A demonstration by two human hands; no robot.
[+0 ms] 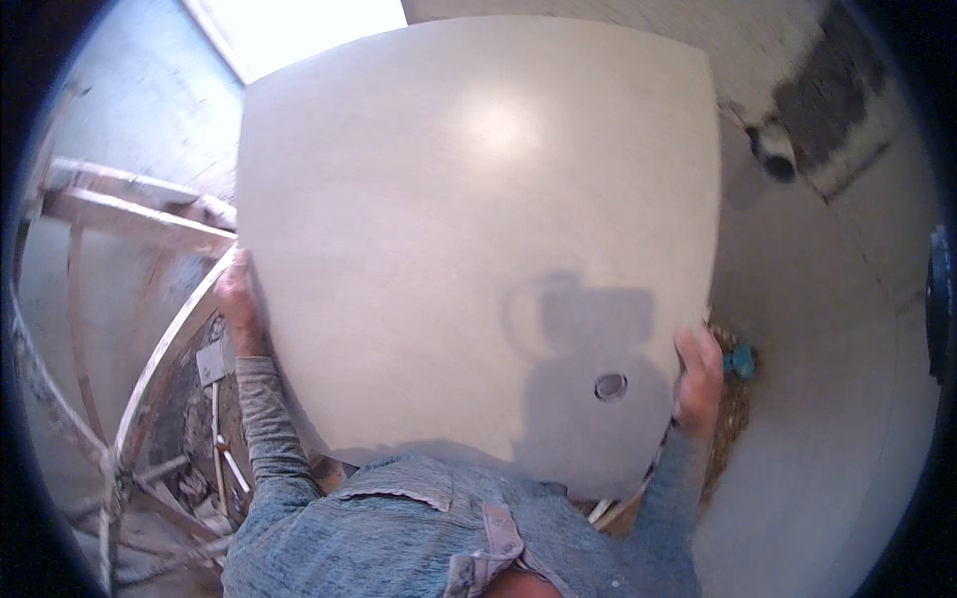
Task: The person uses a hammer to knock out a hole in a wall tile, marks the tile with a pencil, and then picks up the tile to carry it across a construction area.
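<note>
A large, square beige tile (429,239) with a smooth face fills the middle of the view, its lower edge close against my shirt. Near its lower right is a small round hole (610,387). My left hand (237,291) grips the tile's left edge, its fingers mostly behind the tile. On the opposite edge, my right hand (700,371) is closed around the side, slightly blurred. A shadow falls across the tile's lower right part. What lies behind the tile is hidden.
Rough wooden poles (150,221) form a frame at the left. Below it, a grey flat piece (211,362) lies among sticks and debris. A white pipe end (774,154) juts from the wall at the upper right. Something teal (740,361) sits beyond my right hand.
</note>
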